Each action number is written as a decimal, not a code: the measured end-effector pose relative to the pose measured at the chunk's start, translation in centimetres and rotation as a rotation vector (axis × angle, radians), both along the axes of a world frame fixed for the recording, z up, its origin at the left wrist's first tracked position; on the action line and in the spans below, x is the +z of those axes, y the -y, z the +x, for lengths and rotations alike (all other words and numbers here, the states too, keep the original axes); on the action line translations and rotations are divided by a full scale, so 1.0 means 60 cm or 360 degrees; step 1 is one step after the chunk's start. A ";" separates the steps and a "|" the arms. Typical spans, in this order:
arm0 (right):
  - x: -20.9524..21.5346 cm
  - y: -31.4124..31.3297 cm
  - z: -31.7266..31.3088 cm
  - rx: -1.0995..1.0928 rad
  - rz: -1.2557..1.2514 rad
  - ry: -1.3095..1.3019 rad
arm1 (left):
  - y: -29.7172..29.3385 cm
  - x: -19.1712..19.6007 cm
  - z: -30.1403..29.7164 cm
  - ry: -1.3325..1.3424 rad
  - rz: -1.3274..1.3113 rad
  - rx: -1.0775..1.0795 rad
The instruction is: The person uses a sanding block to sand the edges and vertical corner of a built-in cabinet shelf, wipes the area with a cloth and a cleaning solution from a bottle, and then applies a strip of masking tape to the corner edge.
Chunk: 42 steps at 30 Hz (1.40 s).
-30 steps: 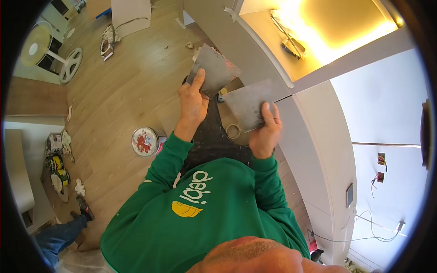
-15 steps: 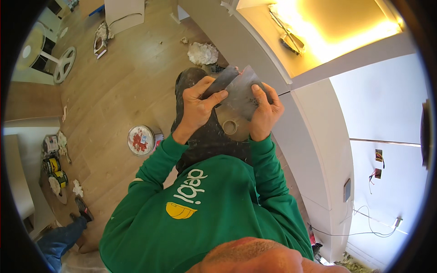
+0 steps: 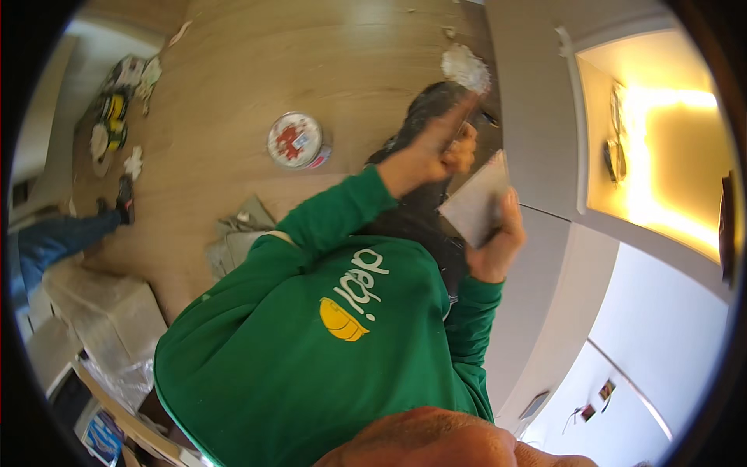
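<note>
Handling looks mid-course, both hands occupied; what is finished or left I cannot tell. At left, a round tub with a red-smeared white lid stands on wood-grain floor. Centrally, the blurred left hand grips a flat, dark blade, nearly edge-on. Rightward, the right hand pinches a thin, grey, straight-edged plate near smooth panels.

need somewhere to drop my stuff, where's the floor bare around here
The widest bare patch is the wood floor between the yellow spools and the round tub; another lies between the tub and the white heap. Crowded: beside the grey panels, where the left hand and right hand with its flat plate work.
</note>
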State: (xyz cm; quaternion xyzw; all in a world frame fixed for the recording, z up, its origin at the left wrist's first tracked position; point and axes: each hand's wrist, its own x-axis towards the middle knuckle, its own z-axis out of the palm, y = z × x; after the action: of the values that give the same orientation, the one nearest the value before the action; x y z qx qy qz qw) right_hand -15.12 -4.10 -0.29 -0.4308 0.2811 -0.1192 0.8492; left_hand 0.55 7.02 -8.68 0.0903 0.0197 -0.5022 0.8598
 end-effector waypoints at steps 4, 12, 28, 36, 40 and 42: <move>0.010 -0.046 0.015 0.0077 0.0221 -0.0158 | 0.012 0.060 -0.049 0.0304 0.0462 0.0192; 0.026 -0.001 0.044 -0.0028 0.0272 -0.0117 | -0.007 0.037 -0.066 0.0518 0.0741 0.0062; 0.039 0.031 0.045 -0.0596 -0.0410 0.0508 | -0.089 0.095 -0.005 0.0161 0.0778 0.0548; 0.057 -0.039 0.024 -0.0706 -0.0826 0.0718 | 0.024 0.136 -0.054 0.0118 0.0774 0.0141; 0.075 -0.038 0.011 -0.0587 -0.0528 0.0659 | 0.040 0.170 -0.088 0.0377 0.0780 0.0287; 0.086 -0.024 0.009 -0.0504 -0.0532 0.0528 | 0.040 0.174 -0.079 0.0759 0.0849 0.0426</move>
State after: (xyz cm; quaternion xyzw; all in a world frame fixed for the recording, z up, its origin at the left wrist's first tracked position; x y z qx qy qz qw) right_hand -14.56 -2.67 4.88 -0.4902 0.1785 -0.3640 0.7716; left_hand -4.18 4.59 1.76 0.4219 -0.0392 -0.3277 0.8444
